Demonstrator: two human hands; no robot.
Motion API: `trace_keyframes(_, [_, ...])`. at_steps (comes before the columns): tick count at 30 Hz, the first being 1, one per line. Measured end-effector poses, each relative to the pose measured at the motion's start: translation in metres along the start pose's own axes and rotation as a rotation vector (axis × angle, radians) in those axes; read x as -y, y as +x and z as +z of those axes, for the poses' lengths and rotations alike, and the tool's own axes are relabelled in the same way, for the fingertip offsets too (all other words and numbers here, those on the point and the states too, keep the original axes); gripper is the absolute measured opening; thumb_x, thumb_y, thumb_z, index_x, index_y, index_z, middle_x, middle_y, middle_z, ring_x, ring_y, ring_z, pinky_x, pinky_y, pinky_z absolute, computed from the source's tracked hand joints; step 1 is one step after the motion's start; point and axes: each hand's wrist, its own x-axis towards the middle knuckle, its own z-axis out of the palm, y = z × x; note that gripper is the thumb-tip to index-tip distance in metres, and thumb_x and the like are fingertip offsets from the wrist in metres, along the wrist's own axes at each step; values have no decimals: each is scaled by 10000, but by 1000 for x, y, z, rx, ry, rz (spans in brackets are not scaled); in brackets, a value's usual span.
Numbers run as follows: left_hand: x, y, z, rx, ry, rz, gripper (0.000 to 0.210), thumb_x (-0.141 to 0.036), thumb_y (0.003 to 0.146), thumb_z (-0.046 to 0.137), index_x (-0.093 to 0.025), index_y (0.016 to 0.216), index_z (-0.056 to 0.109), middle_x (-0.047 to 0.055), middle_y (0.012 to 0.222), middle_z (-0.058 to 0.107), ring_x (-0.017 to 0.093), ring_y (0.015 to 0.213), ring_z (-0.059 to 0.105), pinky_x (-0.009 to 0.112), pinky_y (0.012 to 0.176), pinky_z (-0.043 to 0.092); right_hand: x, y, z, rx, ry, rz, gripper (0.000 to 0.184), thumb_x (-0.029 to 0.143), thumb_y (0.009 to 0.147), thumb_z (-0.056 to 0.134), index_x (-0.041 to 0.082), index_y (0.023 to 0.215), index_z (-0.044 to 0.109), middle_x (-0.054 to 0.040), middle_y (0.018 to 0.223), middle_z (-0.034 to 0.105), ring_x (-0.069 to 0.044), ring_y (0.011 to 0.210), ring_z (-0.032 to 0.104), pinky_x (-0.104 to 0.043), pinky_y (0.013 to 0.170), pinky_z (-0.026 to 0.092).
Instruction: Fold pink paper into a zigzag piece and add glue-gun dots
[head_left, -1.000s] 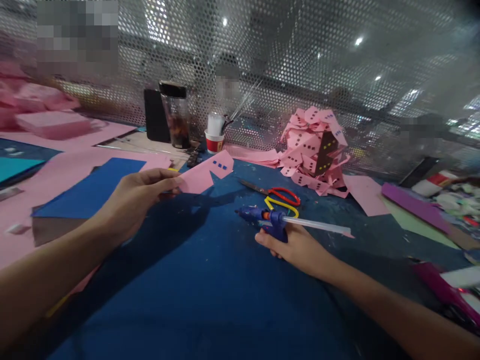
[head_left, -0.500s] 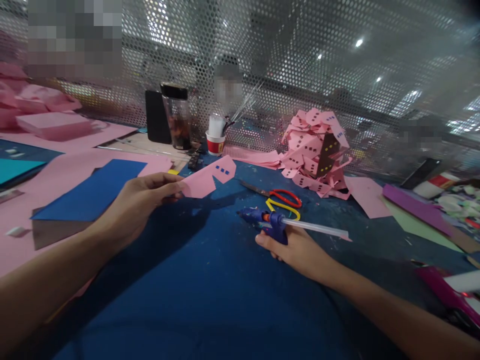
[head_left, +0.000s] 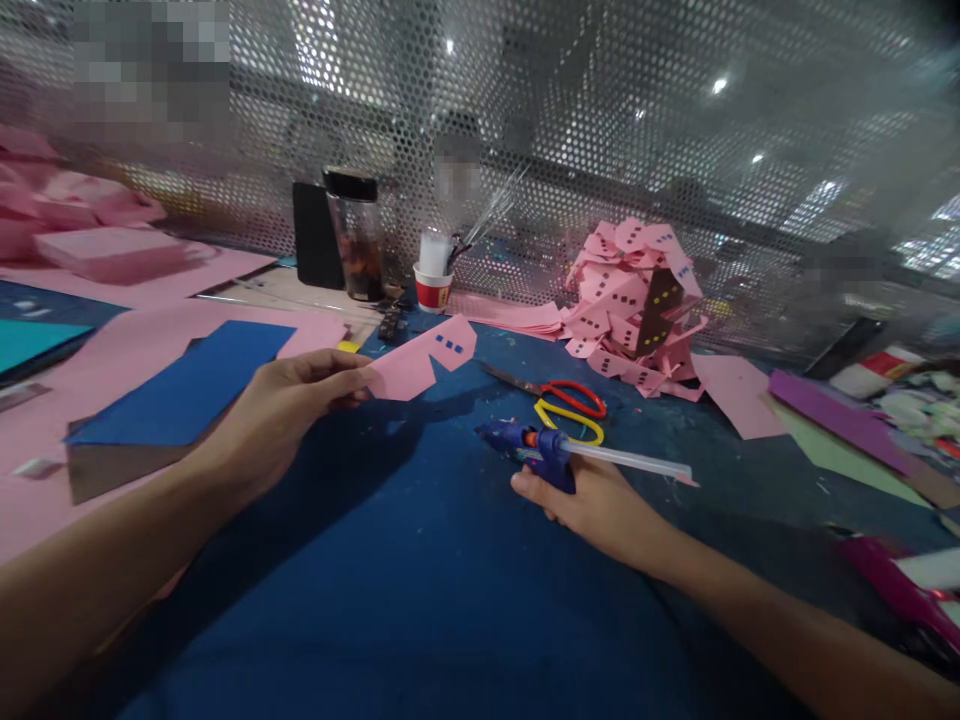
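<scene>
My left hand pinches the left end of a pink paper cutout, held above the blue table. The cutout has a notch in its lower edge and three small blue squares near its far end. In my right hand is a blue glue gun, its nozzle pointing left and a clear glue stick jutting out of its back. Scissors with one red and one yellow handle loop lie just behind the gun. The cutout and the nozzle are apart.
A pile of pink paper pieces with dark squares stands at the back right. A jar and a red-white cup stand along the perforated metal screen. Blue card lies left; a magenta glue gun lies right.
Both hands keep their holds almost unmoved. The whole view has shifted very slightly, and the cutout and the glue gun look nearly the same as before.
</scene>
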Motion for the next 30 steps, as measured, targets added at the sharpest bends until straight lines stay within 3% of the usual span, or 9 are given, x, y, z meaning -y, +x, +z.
trace_keyframes(9, [-1,-1,1,6,11,8,158,-477,702,726,-340,782,719,31,862,692,262,878,643,383,786,484,-3,0,2,-35,-10,-27,490,690,837,534,257,1010,681,-47,731,647,-240,758,628,-338,685,446])
trace_keyframes(14, [-1,-1,1,21,-1,7,189,-463,714,727,-301,812,721,19,841,679,235,838,635,384,794,490,-5,1,3,-36,20,-11,469,678,835,546,241,948,674,-41,712,638,-229,732,622,-337,670,449])
trace_keyframes(22, [3,0,0,28,24,46,150,-481,744,698,-336,779,712,22,859,679,248,860,632,389,786,480,-6,3,3,-43,120,-41,411,622,859,562,221,909,638,-20,676,629,-183,643,607,-305,604,455])
trace_keyframes(30, [-1,0,-1,33,-35,-22,185,-376,730,747,-217,813,703,-7,814,637,146,777,572,256,723,454,-3,4,-2,20,368,-85,348,532,887,581,185,870,580,27,587,534,-119,537,536,-240,518,448])
